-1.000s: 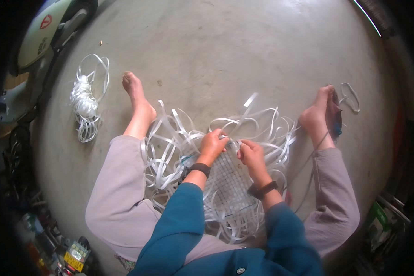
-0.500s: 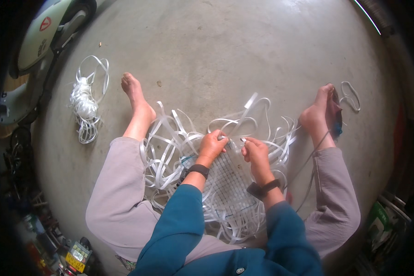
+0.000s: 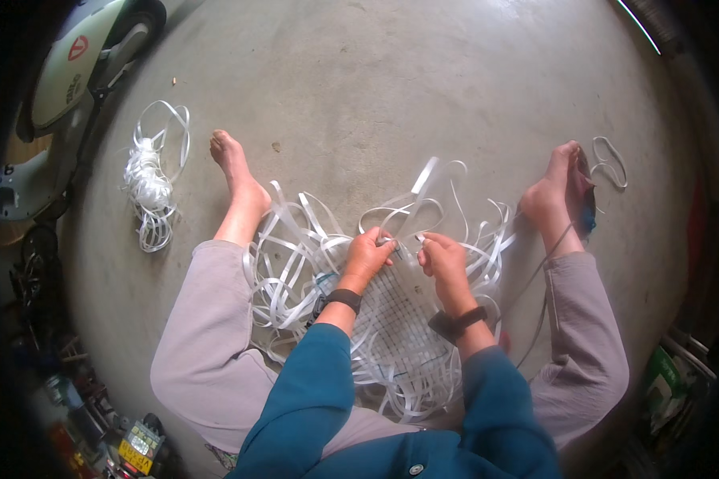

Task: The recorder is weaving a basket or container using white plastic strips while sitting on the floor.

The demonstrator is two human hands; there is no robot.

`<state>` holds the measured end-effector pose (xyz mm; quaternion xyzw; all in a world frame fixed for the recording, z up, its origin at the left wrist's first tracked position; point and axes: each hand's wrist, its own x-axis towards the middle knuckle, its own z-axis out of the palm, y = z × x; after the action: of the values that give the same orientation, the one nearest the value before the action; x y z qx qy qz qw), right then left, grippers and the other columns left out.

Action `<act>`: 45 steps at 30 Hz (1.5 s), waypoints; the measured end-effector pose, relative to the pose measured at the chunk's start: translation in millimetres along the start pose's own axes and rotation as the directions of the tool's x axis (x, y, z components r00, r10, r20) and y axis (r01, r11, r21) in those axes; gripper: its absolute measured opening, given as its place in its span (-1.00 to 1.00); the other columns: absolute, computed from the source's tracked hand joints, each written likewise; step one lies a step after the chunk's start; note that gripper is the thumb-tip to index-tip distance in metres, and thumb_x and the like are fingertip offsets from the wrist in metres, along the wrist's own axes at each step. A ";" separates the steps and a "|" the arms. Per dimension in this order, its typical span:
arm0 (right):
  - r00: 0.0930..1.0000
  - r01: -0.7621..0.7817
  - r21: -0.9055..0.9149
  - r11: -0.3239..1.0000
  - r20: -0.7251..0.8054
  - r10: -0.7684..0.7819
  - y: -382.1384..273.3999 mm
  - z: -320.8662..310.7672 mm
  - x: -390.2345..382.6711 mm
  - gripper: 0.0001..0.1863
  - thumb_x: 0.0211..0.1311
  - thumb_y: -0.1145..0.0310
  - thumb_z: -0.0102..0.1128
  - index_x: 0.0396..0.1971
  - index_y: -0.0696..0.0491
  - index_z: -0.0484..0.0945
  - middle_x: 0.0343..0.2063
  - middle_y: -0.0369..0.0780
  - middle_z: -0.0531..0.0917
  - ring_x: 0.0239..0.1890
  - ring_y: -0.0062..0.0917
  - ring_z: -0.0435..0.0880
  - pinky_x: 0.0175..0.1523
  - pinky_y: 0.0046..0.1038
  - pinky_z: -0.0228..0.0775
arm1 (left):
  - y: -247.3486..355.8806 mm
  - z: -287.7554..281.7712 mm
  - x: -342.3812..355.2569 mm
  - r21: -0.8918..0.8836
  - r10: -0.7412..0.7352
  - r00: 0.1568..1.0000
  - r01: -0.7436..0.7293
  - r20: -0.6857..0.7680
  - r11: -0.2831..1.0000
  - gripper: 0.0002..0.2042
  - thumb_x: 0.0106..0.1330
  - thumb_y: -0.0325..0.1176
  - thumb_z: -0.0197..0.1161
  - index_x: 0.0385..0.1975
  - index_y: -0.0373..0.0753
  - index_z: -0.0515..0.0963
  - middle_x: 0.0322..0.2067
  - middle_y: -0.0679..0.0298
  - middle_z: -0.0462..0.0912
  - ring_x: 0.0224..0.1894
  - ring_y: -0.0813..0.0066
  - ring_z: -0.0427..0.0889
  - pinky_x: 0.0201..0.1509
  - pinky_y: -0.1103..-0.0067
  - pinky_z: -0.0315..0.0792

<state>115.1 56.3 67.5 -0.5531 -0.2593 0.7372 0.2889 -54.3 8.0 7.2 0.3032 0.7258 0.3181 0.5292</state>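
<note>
A woven piece of white plastic strapping (image 3: 395, 307) with a dark grid lies between my legs. Long loose strap ends (image 3: 284, 275) curl out around it on both sides. At its far edge, my left hand (image 3: 369, 257) is closed, thumb and fingers pinching a white strap. Just to its right, my right hand (image 3: 443, 263) is closed too, the end of a white strap showing at its fingertips. The two hands are a little apart. Which strap in the weave each pinched piece belongs to cannot be made out.
A bundle of white strapping (image 3: 148, 180) lies on the concrete floor (image 3: 359, 96) beyond my left foot. A strap loop (image 3: 609, 164) is beside my right foot. A pale scooter (image 3: 68, 72) stands at far left. Assorted clutter (image 3: 128, 443) fills the lower left; a green box (image 3: 661, 379) is at right.
Both hands have stayed nearly in place, still pinching. The loose strap beyond them has shifted slightly left, and the view has moved a little.
</note>
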 end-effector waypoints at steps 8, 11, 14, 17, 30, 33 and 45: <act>0.997 0.053 -0.280 0.959 0.067 -0.036 -2.5 -3.5 2.7 -0.67 0.23 0.43 0.02 -0.10 0.31 0.59 -0.68 -0.26 0.59 -0.68 -0.68 0.49 -0.58 -0.61 0.25 | 0.1 1.0 1.3 0.040 -0.012 1.000 0.013 -0.018 0.999 -0.85 0.22 -0.37 0.33 -0.34 -0.29 0.55 -0.51 0.31 0.64 -0.63 0.62 0.61 -0.56 0.65 0.49; 0.995 0.077 -0.442 0.894 0.092 -0.040 -8.0 -5.7 0.4 -0.69 0.20 0.44 0.04 -0.16 0.31 0.62 -0.67 -0.21 0.63 -0.65 -0.63 0.57 -0.52 -0.57 0.35 | -1.3 0.3 1.7 0.040 0.000 1.000 0.000 -0.023 0.999 -0.85 0.21 -0.37 0.34 -0.34 -0.28 0.55 -0.52 0.31 0.63 -0.64 0.61 0.61 -0.57 0.65 0.48; 0.989 0.103 -0.540 0.835 0.148 -0.026 -10.0 -9.7 -2.8 -0.71 0.17 0.44 0.05 -0.21 0.30 0.64 -0.67 -0.16 0.64 -0.63 -0.58 0.61 -0.45 -0.50 0.43 | -2.7 1.3 4.2 0.043 0.006 1.000 -0.005 -0.023 0.999 -0.85 0.21 -0.37 0.34 -0.34 -0.29 0.55 -0.53 0.31 0.63 -0.64 0.61 0.61 -0.58 0.65 0.47; 0.973 0.209 -0.640 0.739 0.214 -0.090 -6.8 -14.9 -5.4 -0.71 0.16 0.42 0.07 -0.23 0.25 0.66 -0.59 -0.05 0.68 -0.59 -0.39 0.68 -0.40 -0.39 0.49 | -3.9 2.0 5.1 0.047 0.001 1.000 0.000 -0.021 0.999 -0.85 0.21 -0.37 0.34 -0.34 -0.29 0.55 -0.54 0.31 0.63 -0.65 0.61 0.61 -0.58 0.65 0.46; 0.865 0.279 -0.959 0.055 0.226 -0.448 -14.0 -35.2 4.1 -0.79 0.15 0.28 0.16 -0.58 0.08 0.59 -0.55 -0.08 0.64 -0.43 -0.12 0.66 -0.32 -0.15 0.50 | -2.5 0.7 3.6 0.010 -0.038 0.999 0.038 -0.014 0.999 -0.87 0.21 -0.39 0.34 -0.34 -0.27 0.56 -0.52 0.33 0.63 -0.64 0.62 0.61 -0.58 0.67 0.46; 0.792 0.344 -0.935 0.092 0.236 -0.564 -14.1 -29.5 6.7 -0.80 0.15 0.29 0.18 -0.57 0.07 0.57 -0.53 -0.11 0.61 -0.42 -0.14 0.64 -0.34 -0.16 0.49 | -5.5 0.0 5.0 0.007 -0.022 1.000 0.022 -0.010 1.000 -0.87 0.21 -0.39 0.34 -0.35 -0.27 0.56 -0.53 0.34 0.62 -0.63 0.63 0.61 -0.58 0.68 0.46; 0.688 0.512 -0.824 -0.242 0.562 -0.458 11.1 -1.3 44.7 -0.95 -0.05 0.42 0.17 -0.59 -0.02 0.61 -0.46 -0.26 0.57 -0.18 -0.35 0.56 -0.10 -0.35 0.38 | -2.1 2.9 4.8 -0.003 -0.012 0.999 0.012 -0.030 1.000 -0.85 0.18 -0.37 0.35 -0.37 -0.29 0.56 -0.58 0.28 0.64 -0.65 0.56 0.63 -0.55 0.60 0.49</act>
<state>104.9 80.4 29.6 -0.4205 -0.8863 0.1738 0.0861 -53.0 10.9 2.1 0.2932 0.7349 0.3207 0.5207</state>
